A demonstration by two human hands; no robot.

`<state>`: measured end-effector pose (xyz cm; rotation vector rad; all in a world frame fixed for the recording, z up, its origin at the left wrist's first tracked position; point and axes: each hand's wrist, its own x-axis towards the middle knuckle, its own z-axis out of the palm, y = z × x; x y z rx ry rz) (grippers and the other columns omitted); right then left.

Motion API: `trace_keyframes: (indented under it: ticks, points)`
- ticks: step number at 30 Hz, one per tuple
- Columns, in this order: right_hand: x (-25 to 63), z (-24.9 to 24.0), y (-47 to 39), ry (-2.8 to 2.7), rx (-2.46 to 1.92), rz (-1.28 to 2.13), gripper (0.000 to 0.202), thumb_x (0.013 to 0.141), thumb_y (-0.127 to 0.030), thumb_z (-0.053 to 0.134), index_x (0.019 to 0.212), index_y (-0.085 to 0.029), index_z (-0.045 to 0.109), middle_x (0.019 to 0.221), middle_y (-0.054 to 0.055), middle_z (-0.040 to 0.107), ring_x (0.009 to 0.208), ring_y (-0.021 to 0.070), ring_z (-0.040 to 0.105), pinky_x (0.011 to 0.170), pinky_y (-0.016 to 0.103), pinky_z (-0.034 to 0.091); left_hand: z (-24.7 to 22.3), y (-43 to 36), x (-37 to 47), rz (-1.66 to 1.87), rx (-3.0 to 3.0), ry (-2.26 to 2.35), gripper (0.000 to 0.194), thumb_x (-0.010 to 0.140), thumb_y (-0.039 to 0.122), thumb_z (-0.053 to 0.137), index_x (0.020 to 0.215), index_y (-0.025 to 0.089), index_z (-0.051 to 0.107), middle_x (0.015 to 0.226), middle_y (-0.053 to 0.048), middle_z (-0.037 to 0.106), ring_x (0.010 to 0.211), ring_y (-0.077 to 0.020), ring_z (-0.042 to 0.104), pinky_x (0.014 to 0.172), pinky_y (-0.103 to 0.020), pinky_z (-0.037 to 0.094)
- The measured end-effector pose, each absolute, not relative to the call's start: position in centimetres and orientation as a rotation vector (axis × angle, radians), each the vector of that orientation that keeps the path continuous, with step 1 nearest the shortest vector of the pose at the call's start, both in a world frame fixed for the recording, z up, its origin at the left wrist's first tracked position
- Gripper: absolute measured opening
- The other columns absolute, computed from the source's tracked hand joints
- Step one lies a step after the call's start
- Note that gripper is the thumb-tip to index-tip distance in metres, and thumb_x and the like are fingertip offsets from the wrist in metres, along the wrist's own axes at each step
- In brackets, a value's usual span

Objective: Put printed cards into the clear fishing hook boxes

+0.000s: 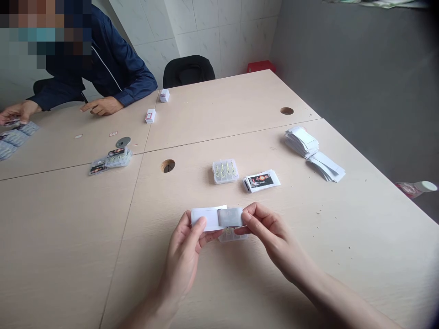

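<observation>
From where I stand, the left hand point(187, 240) has its grip pressed on a white slip point(210, 213), the thumb flat on top. The right hand point(269, 226) has its grip pinched on the right end of a small grey strip point(229, 217), whose left end overlaps the slip. Both pieces sit above the desk point(377, 228), between the 2 hands.

Just below, a clear box point(232, 235) shows its near edge; the slip, the strip and the fingers hide the rest, so little room shows around it. Beyond the hands is another clear box point(225, 171) with a row of 4 yellowish pieces, and just to its right a stack of black-printed cards point(262, 181) — the 2 nearly meet at the corners.

There is more room to the right: the white slips in a pile point(302, 142) and a fan point(326, 166) lie well apart from the right hand, short of the desk's right edge. Past that edge is a bottle point(413, 188) with a white cap. A round hole point(168, 166) lies left of the farther box. Across the left seam, a co-worker in a dark jacket point(120, 59) sits near boxes point(118, 157).
</observation>
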<state>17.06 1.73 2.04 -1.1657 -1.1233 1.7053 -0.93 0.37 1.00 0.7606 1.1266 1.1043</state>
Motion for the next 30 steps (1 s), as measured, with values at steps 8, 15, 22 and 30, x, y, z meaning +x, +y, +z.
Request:
trace_keyframes:
  ticks: [8,15,22,30]
  points:
    - [17.09,2.03,1.75,-1.12,-1.159,1.706,0.028,0.094,-0.043,0.048,0.08,-0.019,0.053,0.082,0.001,0.06,0.082,0.0163,0.059,0.081,0.033,0.047,1.09,0.24,-0.87,1.108,0.751,1.124,0.017,0.093,0.03,0.05,0.101,0.019,0.061,0.106,-0.008,0.067,0.1,-0.0227,0.061,0.09,-0.04,0.049]
    - [17.1,1.97,1.79,-1.093,-1.118,1.721,0.027,0.095,-0.042,0.047,0.082,-0.019,0.053,0.084,0.001,0.06,0.084,0.0157,0.059,0.083,0.033,0.049,1.05,0.33,-0.88,1.112,0.741,1.125,0.018,0.093,0.031,0.051,0.101,0.019,0.062,0.106,-0.007,0.067,0.1,-0.0222,0.06,0.086,-0.037,0.05]
    - [17.09,1.98,1.74,-1.084,-1.094,1.725,0.027,0.097,-0.04,0.045,0.081,-0.019,0.052,0.084,0.001,0.059,0.084,0.0152,0.059,0.084,0.033,0.05,1.09,0.32,-0.84,1.107,0.745,1.127,0.017,0.093,0.03,0.049,0.099,0.02,0.061,0.104,-0.007,0.066,0.098,-0.0212,0.06,0.085,-0.035,0.05]
    - [17.15,1.93,1.78,-1.071,-1.088,1.735,0.027,0.096,-0.042,0.045,0.082,-0.02,0.052,0.086,0.001,0.06,0.085,0.0158,0.059,0.085,0.034,0.05,1.06,0.33,-0.77,1.111,0.736,1.132,0.017,0.093,0.031,0.05,0.099,0.02,0.062,0.103,-0.006,0.067,0.096,-0.0208,0.061,0.085,-0.036,0.051]
